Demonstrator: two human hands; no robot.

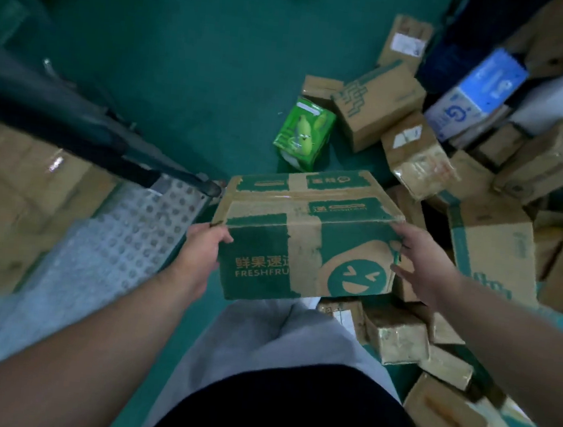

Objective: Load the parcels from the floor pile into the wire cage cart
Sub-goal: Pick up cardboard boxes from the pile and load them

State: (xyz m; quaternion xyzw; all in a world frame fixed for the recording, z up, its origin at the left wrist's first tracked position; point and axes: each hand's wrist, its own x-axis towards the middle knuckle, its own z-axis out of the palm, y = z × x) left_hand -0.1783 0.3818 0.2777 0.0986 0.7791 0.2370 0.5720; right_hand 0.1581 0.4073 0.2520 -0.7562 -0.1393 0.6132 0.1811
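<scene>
Green-printed brown cardboard box [307,216], taped over, shows a laughing face and "FRESHFRU", the rest lost under tape. Left hand [201,245] and right hand [421,261] grasp its sides, holding it up between the blurred wire cage cart [127,226] and the floor pile of parcels [416,150]; left fingers hide behind it.

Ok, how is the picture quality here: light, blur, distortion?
Head view: dim, green-tinted light; print on the green-and-brown cardboard fruit box is legible; in the same head view the perforated grey metal panel at left and the brown cardboard parcel at lower right are smeared; wide-angle bending curves the frame edges.
</scene>
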